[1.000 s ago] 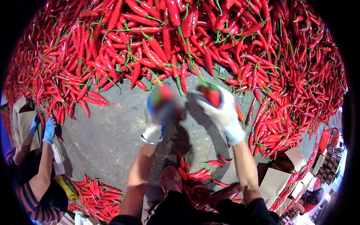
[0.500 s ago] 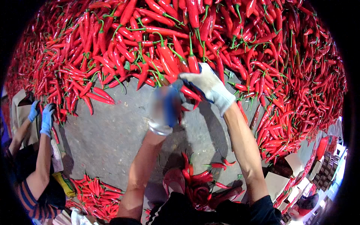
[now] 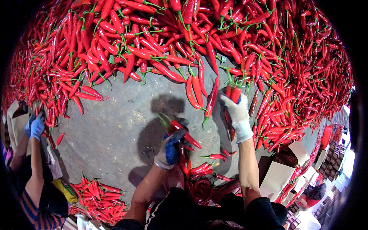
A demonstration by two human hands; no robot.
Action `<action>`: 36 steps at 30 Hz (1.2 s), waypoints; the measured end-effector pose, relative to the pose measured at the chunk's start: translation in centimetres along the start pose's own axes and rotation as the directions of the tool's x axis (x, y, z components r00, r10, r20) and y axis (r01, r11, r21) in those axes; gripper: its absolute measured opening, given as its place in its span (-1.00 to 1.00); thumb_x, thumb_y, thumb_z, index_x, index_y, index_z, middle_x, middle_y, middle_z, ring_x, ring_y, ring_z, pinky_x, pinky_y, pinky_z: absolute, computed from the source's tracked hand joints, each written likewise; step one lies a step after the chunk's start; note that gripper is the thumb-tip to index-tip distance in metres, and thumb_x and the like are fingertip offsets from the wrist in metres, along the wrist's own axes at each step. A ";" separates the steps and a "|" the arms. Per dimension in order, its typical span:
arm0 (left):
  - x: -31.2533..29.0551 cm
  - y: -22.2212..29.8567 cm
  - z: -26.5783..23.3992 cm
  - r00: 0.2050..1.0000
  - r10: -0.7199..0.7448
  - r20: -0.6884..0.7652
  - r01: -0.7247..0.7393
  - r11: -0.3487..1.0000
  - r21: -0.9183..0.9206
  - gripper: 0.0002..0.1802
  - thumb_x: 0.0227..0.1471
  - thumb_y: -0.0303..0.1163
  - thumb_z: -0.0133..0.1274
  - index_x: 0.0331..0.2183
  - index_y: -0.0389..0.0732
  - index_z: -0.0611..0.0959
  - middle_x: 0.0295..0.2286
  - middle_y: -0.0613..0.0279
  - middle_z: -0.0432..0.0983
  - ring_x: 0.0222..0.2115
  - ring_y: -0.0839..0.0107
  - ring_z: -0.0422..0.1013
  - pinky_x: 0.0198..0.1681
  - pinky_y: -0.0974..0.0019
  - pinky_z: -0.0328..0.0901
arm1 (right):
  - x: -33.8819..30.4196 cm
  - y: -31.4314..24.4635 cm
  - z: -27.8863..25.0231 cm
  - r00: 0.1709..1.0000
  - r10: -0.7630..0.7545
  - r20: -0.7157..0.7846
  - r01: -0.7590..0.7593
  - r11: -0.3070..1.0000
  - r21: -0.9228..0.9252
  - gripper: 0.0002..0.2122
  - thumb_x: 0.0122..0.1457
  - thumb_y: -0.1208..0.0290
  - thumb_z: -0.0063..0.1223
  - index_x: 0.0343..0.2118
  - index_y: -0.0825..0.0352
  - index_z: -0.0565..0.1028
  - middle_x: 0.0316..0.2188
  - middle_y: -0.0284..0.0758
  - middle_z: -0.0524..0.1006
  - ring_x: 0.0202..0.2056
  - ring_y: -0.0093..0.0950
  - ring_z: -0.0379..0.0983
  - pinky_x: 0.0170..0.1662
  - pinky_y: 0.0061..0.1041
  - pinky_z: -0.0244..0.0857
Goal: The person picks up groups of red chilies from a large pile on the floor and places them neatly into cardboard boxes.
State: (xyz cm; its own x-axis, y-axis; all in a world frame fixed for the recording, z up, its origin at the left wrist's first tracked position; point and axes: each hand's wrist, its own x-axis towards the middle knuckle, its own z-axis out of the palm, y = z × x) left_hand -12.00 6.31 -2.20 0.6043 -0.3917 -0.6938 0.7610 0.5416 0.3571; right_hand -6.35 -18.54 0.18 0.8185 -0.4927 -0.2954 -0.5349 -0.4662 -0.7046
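My left hand (image 3: 168,150), in a white and blue work glove, is closed around a few red chili peppers (image 3: 185,134) with green stems, above the grey floor (image 3: 103,134). My right hand (image 3: 239,115), gloved alike, grips a small bunch of red chili peppers (image 3: 233,93), stems pointing away from me. It is at the near edge of a large chili pile (image 3: 134,34). Between the hands and the pile, several loose chilies (image 3: 196,90) lie on the floor. My fingers partly hide what each hand holds.
A smaller chili heap (image 3: 101,199) lies at the lower left, and more chilies (image 3: 201,169) lie close to my body. At left, a co-worker's blue-gloved hands (image 3: 35,125) are at the pile's edge. Open cardboard boxes (image 3: 279,179) stand at the lower right.
My hands, close together at the pile's edge before, have moved apart. The left came back toward my body with chilies; the right shifted rightward and slightly nearer, holding its bunch.
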 end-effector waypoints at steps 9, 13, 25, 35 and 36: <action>0.4 4.5 -1.7 0.985 0.097 0.143 -0.141 0.931 0.338 -0.66 0.00 -0.52 0.02 -0.11 -0.32 0.52 -0.18 0.04 0.53 -0.17 0.26 0.50 -0.06 0.26 0.39 | -0.4 -6.6 6.1 0.935 -0.163 0.315 0.330 0.724 -0.605 -0.49 -0.10 0.05 0.26 -0.19 0.33 0.41 -0.35 -0.12 0.55 -0.29 -0.19 0.52 -0.21 -0.27 0.38; 1.8 5.6 1.1 0.945 0.315 0.091 -0.297 0.705 0.644 -0.64 -0.04 -0.52 0.10 -0.12 -0.28 0.52 -0.25 0.15 0.54 -0.25 0.28 0.51 -0.17 0.29 0.40 | -0.6 -6.4 5.6 0.942 -0.122 0.312 0.281 0.796 -0.536 -0.55 -0.12 0.09 0.25 -0.26 0.33 0.49 -0.35 -0.10 0.56 -0.29 -0.17 0.52 -0.20 -0.27 0.37; 4.8 8.3 1.9 0.774 0.052 0.631 -0.346 -0.800 0.491 -0.49 -0.19 -0.34 0.13 -0.08 -0.09 0.53 -0.17 0.15 0.44 -0.19 0.10 0.39 -0.16 0.11 0.31 | -5.0 3.1 -2.8 0.892 0.152 0.425 -0.437 0.528 0.729 -0.76 0.09 0.55 0.00 -0.16 0.46 0.47 -0.26 -0.25 0.57 -0.25 -0.47 0.52 -0.15 -0.52 0.37; 2.2 8.2 4.0 0.920 0.231 0.316 -0.389 0.625 0.677 -0.49 -0.18 -0.36 0.24 -0.11 -0.24 0.54 -0.30 0.20 0.57 -0.34 0.34 0.50 -0.31 0.32 0.36 | -3.2 0.6 -2.5 0.975 -0.207 0.085 0.223 0.926 -0.304 -0.54 -0.18 0.27 0.25 -0.14 0.26 0.47 -0.33 -0.17 0.55 -0.25 -0.26 0.50 -0.14 -0.35 0.36; 2.3 6.8 2.1 0.935 0.216 0.281 -0.346 0.729 0.591 -0.52 -0.13 -0.34 0.19 -0.10 -0.25 0.54 -0.32 0.21 0.57 -0.32 0.38 0.49 -0.30 0.36 0.37 | -2.9 0.0 -2.3 0.943 -0.290 0.166 0.334 0.798 -0.502 -0.53 -0.19 0.27 0.24 -0.13 0.23 0.46 -0.31 -0.15 0.53 -0.22 -0.23 0.47 -0.11 -0.32 0.34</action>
State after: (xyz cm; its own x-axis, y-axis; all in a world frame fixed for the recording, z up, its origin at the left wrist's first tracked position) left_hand -4.97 7.57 -0.04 0.7957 -0.4586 -0.3957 0.4849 0.0908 0.8698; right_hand -9.17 -18.80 2.56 0.9613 -0.2076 -0.1813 -0.2590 -0.9051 -0.3373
